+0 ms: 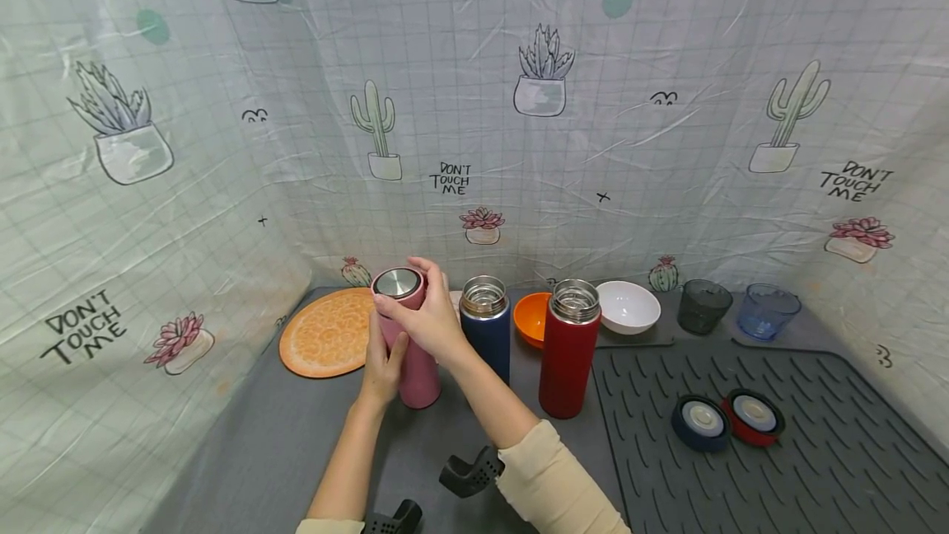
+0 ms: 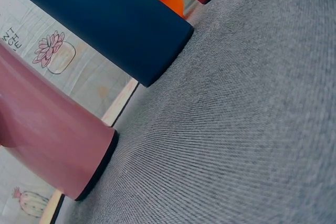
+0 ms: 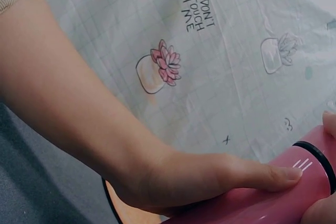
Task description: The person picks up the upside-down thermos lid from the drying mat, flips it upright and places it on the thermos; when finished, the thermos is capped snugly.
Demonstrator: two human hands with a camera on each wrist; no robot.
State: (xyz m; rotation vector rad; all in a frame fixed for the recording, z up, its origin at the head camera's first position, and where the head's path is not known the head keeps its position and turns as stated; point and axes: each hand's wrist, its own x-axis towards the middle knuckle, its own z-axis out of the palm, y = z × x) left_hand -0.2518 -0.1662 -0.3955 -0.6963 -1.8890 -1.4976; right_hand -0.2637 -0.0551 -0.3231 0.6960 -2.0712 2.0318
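Observation:
A pink flask [image 1: 417,369] with a steel-topped lid [image 1: 398,283] stands upright on the grey table [image 1: 296,435]. My left hand [image 1: 384,366] grips its body from the front-left. My right hand [image 1: 424,316] grips the lid at the top. The left wrist view shows the pink flask's base [image 2: 52,145] next to a navy flask [image 2: 105,19]. In the right wrist view the left hand's thumb [image 3: 252,174] lies along the pink flask [image 3: 273,203].
An open navy flask [image 1: 485,336] and an open red flask [image 1: 567,348] stand to the right. Behind them sit an orange bowl [image 1: 530,318], a white bowl [image 1: 627,306] and two tumblers [image 1: 703,305]. Navy [image 1: 700,423] and red [image 1: 753,415] lids lie on the ribbed mat. An orange placemat [image 1: 326,342] lies left.

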